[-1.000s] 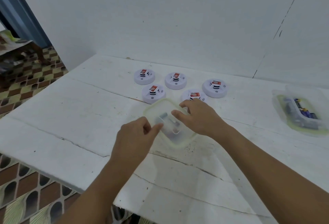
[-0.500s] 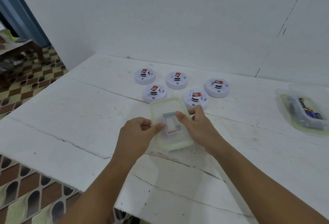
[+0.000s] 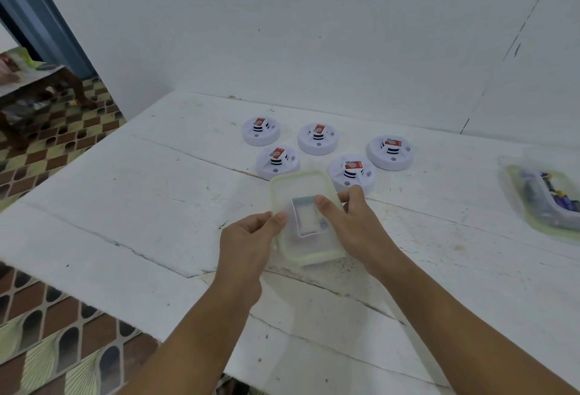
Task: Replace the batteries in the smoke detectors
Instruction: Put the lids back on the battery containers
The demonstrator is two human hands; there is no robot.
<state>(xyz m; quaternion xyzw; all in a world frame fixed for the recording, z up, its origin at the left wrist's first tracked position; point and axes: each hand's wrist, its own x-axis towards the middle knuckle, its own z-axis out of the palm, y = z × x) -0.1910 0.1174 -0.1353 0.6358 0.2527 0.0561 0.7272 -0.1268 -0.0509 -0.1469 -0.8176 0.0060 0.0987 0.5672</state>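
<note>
Several round white smoke detectors (image 3: 318, 139) with red labels stand grouped at the back of the white table (image 3: 125, 206). In front of them a clear plastic container with a pale green rim (image 3: 301, 186) is held between both hands. My left hand (image 3: 248, 237) pinches its left edge with thumb and fingers. My right hand (image 3: 351, 222) grips its right side, thumb over the rim and fingers behind. Something small and rectangular shows inside the container, blurred through the plastic.
A second clear container (image 3: 546, 200) holding batteries lies at the table's far right. The white wall stands directly behind the detectors. The table's left edge drops to a patterned tiled floor (image 3: 47, 150).
Both hands have turned the container from slanted to nearly lengthwise and drawn it slightly toward me. The detectors have not moved.
</note>
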